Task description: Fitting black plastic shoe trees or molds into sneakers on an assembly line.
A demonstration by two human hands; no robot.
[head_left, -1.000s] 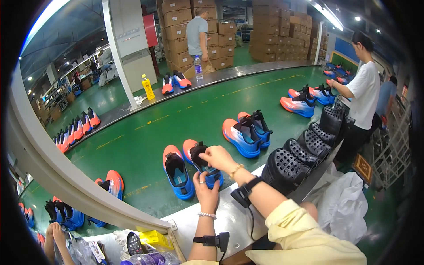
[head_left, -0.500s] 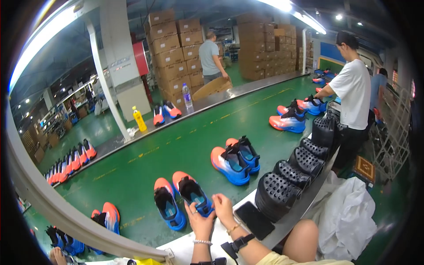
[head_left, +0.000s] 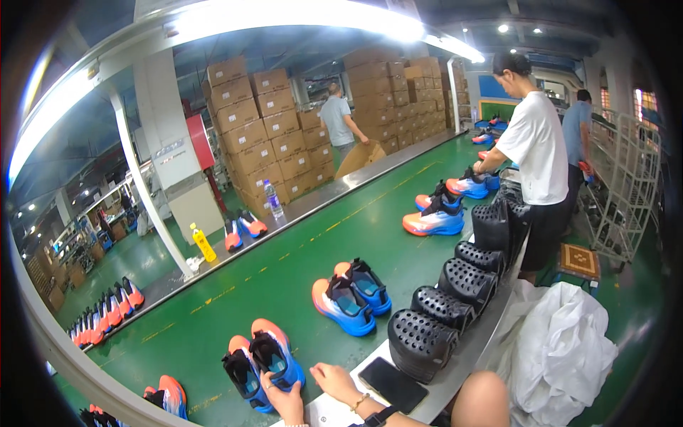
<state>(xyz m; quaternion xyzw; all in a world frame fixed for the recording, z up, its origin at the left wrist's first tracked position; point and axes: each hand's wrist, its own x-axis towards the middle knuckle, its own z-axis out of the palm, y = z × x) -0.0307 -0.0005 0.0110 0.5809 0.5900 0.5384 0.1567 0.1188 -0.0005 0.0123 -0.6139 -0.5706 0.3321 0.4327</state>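
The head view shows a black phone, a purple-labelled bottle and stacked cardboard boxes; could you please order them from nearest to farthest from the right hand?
1. Black phone: just right of the right hand.
2. Purple-labelled bottle: on the far metal ledge.
3. Stacked cardboard boxes: beyond that ledge.

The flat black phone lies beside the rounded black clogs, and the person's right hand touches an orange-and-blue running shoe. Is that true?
Not quite: the head view shows the left hand touching the orange-and-blue running shoe, not the right hand. The black phone does lie beside the black clogs.
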